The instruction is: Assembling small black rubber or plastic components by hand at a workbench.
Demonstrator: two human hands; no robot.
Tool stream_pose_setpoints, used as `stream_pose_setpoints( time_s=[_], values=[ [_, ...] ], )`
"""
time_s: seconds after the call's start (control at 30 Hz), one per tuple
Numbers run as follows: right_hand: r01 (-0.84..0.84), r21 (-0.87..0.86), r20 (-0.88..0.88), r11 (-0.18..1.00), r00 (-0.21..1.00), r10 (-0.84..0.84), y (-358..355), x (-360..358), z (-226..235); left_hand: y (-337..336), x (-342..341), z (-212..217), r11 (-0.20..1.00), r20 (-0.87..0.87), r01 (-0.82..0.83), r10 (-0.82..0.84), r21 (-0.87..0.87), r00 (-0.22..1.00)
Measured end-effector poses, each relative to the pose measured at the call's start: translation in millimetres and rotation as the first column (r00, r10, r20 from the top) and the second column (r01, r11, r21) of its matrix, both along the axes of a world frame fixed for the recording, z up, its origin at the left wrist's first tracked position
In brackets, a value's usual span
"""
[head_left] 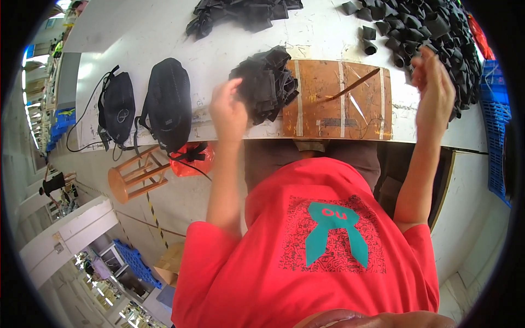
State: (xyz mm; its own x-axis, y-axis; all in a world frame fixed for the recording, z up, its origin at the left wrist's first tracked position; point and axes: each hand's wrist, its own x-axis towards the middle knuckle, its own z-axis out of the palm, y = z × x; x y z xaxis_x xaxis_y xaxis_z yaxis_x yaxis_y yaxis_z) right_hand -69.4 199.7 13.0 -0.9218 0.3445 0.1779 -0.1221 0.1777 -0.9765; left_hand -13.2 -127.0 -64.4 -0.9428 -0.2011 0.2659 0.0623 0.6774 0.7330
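Observation:
My left hand (228, 109) is at the left side of a heap of flat black fabric pieces (267, 82), slightly blurred, with its fingers apart and nothing visible in them. Over the right part of the table my right hand (436, 90) is raised, fingers partly stretched, holding nothing I can see. Just beyond it spreads a big pile of short black fabric tubes (407, 33). Between my hands lies a brown board (317, 117) with pale tape strips. A thin dark brown stick (354, 86) lies slantwise across the board.
Two black pouches (168, 104) with cords lie on the white table (213, 60) at left. More black pieces (240, 15) are heaped at the far side. A wooden stool (136, 175) and red bag (192, 158) stand below the table's edge. Blue crates (495, 120) are at right.

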Motion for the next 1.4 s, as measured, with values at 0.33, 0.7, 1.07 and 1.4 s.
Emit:
stream_pose_setpoints(
  time_s=[0.33, 0.7, 1.07, 1.4],
  values=[
    [-0.368, -0.183, 0.386, 0.912, 0.826, 0.411, -56, 59, -31, -37, -2, -30, 0.894, -0.011, 0.231, -0.255, -0.383, 0.967],
    [-0.498, 0.250, 0.003, 0.830, 0.858, 0.514, -107, 67, -7, 26, 9, 42, 0.873, 0.109, 0.024, -0.088, 0.487, 0.990],
    [-0.217, 0.490, -0.350, 0.844, 0.838, 0.418, -98, 68, 10, 96, 28, 76, 0.834, -0.106, 0.267, -0.247, 0.483, 0.963],
    [-0.148, 0.447, -0.091, 0.882, 0.973, 0.210, -81, 75, -19, 122, 20, 68, -0.023, 0.067, -0.081, -0.364, 0.996, 0.929]
  ],
)
